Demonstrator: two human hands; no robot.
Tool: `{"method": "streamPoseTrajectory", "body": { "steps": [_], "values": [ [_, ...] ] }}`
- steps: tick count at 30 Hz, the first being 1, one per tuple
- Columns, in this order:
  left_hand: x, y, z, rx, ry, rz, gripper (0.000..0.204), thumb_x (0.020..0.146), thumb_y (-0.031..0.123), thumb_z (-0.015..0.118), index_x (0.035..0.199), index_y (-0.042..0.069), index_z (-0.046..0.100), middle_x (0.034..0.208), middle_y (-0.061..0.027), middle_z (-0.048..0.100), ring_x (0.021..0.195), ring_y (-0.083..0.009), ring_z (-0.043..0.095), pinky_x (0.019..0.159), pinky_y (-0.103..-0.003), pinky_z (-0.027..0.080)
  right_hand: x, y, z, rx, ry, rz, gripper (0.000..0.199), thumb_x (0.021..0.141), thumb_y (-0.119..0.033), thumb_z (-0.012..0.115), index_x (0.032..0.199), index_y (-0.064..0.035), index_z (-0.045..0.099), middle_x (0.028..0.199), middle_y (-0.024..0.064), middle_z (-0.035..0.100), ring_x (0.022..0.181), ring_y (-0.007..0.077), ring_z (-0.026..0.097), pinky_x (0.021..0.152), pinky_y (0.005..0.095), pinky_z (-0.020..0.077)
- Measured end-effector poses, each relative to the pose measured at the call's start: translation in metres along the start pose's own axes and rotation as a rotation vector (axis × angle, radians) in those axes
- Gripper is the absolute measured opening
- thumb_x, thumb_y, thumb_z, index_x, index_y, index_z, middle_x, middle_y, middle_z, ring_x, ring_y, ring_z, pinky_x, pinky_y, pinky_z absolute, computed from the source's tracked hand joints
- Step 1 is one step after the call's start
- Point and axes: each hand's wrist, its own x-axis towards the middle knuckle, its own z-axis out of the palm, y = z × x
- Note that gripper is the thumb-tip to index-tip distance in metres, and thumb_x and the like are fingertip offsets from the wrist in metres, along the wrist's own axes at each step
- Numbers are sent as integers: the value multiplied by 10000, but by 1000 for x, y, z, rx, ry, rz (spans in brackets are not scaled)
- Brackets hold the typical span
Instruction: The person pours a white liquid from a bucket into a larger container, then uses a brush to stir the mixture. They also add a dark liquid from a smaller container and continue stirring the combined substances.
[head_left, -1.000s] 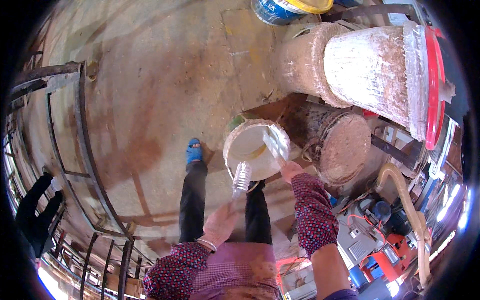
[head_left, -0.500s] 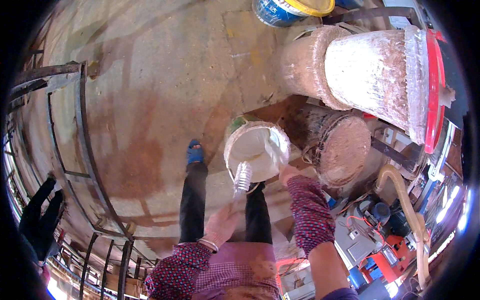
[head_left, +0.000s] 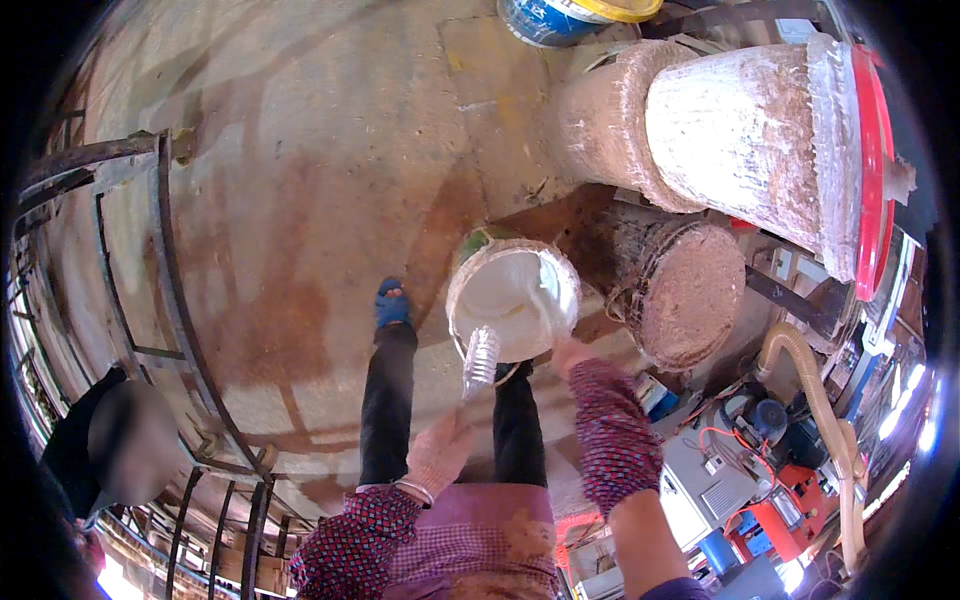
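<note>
My left hand [head_left: 440, 447], in a pale knit glove, is closed round the handle of a brush-like tool with a ribbed head [head_left: 481, 350] coated in white. That head is held at the near left rim of a bucket [head_left: 458, 300] whose rim is crusted white. A pale liquid [head_left: 508, 290] lies inside the bucket, which is tilted so its mouth faces me. At the near right rim, my right hand [head_left: 572, 357] grips the bucket; its fingers are partly hidden.
A drum topped with a brown crust [head_left: 690, 295] stands right of the bucket. Beyond it rises a large white-stained tub [head_left: 740, 130] with a red rim. A blue pail [head_left: 540, 22] stands at the back, a metal frame [head_left: 170, 260] at left beside another person [head_left: 75, 450]. Machinery and a hose [head_left: 815, 390] fill the right.
The ribbed tool and my right hand have shifted slightly left. At far left, the other person has bent over, so the head now shows where legs were visible.
</note>
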Motion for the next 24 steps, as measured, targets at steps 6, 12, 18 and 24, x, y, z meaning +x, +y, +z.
{"method": "streamPoseTrajectory", "body": {
  "steps": [6,12,18,24],
  "values": [
    [-10,13,-3,-15,22,-63,417,845,317,601,1203,106,568,931,-165,650,897,-332,636,772,-390,486,-13,-73,39,231,-215,-36,464,935,-413,411,1122,-43,620,896,184,655,827,301,656,677,463,515],
    [-1,6,1,81,-10,-181,434,866,434,535,1252,236,539,1073,-179,647,1023,-377,605,840,-492,484,-26,-22,-23,522,-24,39,385,916,-331,439,1068,-40,641,919,206,659,834,321,659,697,465,518],
    [-13,41,-9,38,-25,-192,438,867,444,536,1252,235,537,1075,-185,644,1022,-380,603,855,-469,481,-8,-43,61,23,-136,-169,310,898,-249,467,1013,-36,661,941,228,663,842,341,663,716,467,520],
    [-15,14,-1,0,62,-111,437,859,448,556,1215,195,572,1073,-175,650,1050,-371,594,874,-438,473,-27,-30,-5,1265,-372,-8,267,883,-199,488,1082,-40,567,795,186,635,651,274,646,447,428,456]
  ]
}}
